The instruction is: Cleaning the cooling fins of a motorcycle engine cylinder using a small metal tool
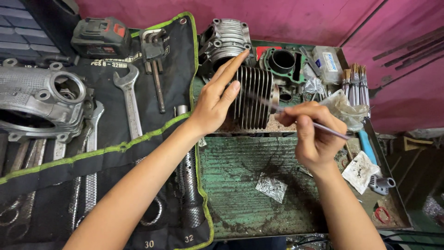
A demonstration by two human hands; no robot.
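Observation:
A finned metal engine cylinder lies on its side at the back of a green metal tray. My left hand rests flat against the cylinder's left side, fingers stretched over the fins. My right hand pinches a thin metal-handled brush, whose tip points at the right end of the cylinder. Both forearms reach in from the bottom of the view.
A black tool roll with green edging holds wrenches on the left. An engine casing lies far left, a cylinder head and a green-gasketed cylinder behind. Brushes, plastic bags, a crumpled foil piece.

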